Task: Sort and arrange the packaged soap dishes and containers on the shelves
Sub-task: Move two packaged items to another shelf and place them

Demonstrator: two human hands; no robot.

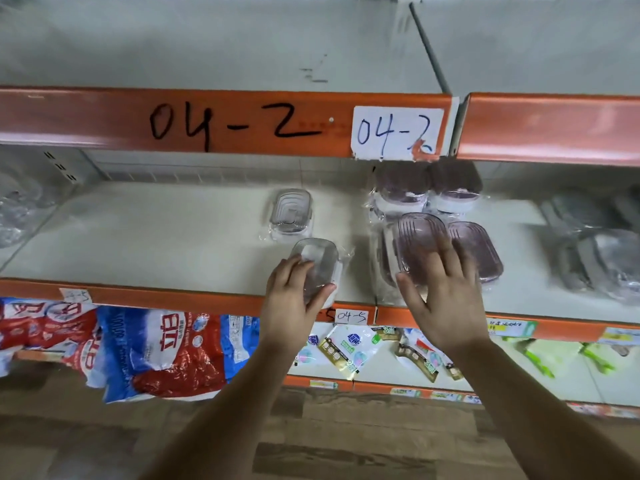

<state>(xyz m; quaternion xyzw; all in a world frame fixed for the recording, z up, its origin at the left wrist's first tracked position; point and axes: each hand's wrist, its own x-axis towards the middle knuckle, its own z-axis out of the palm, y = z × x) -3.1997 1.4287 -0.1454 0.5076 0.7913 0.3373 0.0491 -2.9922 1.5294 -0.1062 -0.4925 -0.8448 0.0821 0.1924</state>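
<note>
Okay, my left hand (294, 292) grips the clear soap dish (317, 258) in its plastic wrap. Its fingers (298, 262) are curled over the dish's left side and the thumb (325, 289) is pressed against the near end, so the hand is clamped on it. That dish sits at the front edge of the middle shelf (173, 244), near end just over the orange lip. A second clear dish (292, 213) lies right behind it, apart from my hand. My right hand (446, 299) is flat and spread wide, fingers (443, 245) straight and apart, resting on top of the purple soap dish (415, 240); thumb (406, 283) is out to the left by the dish's near corner, not wrapped round anything. A second purple dish (478, 251) is touching it on the right, and two more purple dishes (401, 188) stand at the back under the paper label (396, 133) marked 04-2. Grey packs (595, 251) lie well off to the right. Detergent bags (156, 348) are on the shelf below.
</note>
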